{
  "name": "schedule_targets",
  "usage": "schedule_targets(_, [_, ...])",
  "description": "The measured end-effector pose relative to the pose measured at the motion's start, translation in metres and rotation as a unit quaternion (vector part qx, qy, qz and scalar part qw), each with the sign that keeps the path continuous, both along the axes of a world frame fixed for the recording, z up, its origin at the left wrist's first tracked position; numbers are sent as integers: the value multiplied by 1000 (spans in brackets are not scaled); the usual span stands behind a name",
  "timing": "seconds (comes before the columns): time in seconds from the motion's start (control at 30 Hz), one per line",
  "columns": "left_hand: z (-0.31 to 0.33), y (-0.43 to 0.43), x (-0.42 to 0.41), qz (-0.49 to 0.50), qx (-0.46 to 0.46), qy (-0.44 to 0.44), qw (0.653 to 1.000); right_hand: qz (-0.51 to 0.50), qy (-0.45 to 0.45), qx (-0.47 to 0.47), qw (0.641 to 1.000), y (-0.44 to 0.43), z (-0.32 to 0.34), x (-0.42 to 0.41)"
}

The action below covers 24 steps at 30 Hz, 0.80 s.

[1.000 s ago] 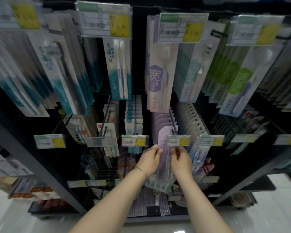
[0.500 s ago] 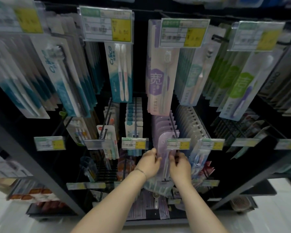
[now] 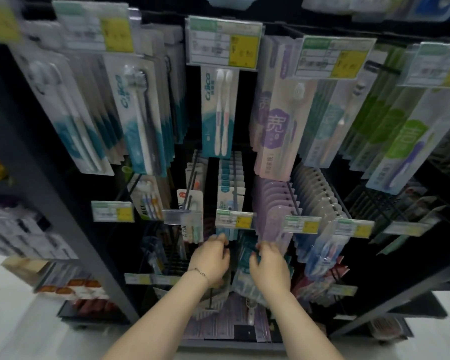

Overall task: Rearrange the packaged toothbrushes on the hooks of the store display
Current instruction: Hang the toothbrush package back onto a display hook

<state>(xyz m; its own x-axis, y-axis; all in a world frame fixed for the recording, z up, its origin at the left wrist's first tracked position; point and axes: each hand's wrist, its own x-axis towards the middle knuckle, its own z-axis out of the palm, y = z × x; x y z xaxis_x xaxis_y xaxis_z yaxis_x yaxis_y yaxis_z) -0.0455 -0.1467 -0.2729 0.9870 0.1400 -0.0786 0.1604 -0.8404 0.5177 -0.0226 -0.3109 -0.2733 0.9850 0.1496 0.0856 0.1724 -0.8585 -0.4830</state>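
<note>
Both my hands are low at the middle of the display, just under the second row of hooks. My left hand (image 3: 213,258) has its fingers curled beside the left edge of a teal toothbrush pack (image 3: 244,275); blur hides whether it holds the pack. My right hand (image 3: 269,266) curls its thumb and fingers round the pack's right edge. Just right of my hands, the purple toothbrush packs (image 3: 273,203) hang in a row on their hook, the front one untouched. Teal packs (image 3: 230,178) fill the hook above my hands.
Price tags (image 3: 234,219) cap each hook end. Larger packs (image 3: 220,113) hang on the top row above. White packs (image 3: 315,193) hang to the right, and an almost bare hook with a clear tag (image 3: 182,216) is to the left. Black shelf frames (image 3: 63,203) slant down both sides.
Both hands have let go of the front purple pack and dropped down and left to the teal pack under the middle hook. The camera has shifted and the view is blurred.
</note>
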Motion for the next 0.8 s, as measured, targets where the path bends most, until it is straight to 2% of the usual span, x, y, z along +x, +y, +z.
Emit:
schedule_targets(0.1, [0, 23, -11, 9, 38, -6, 999, 26, -4, -18, 999, 18, 3, -5])
schedule_targets(0.33, [-1, 68, -29, 45, 40, -37, 998, 64, 0, -41, 997, 57, 11, -10])
schedule_targets(0.6, [9, 106, -35, 51, 42, -58, 996, 64, -6, -44, 997, 98, 23, -12])
schedule_targets(0.8, [9, 128, -32, 45, 42, -41, 997, 42, 14, -32, 999, 120, 22, -16])
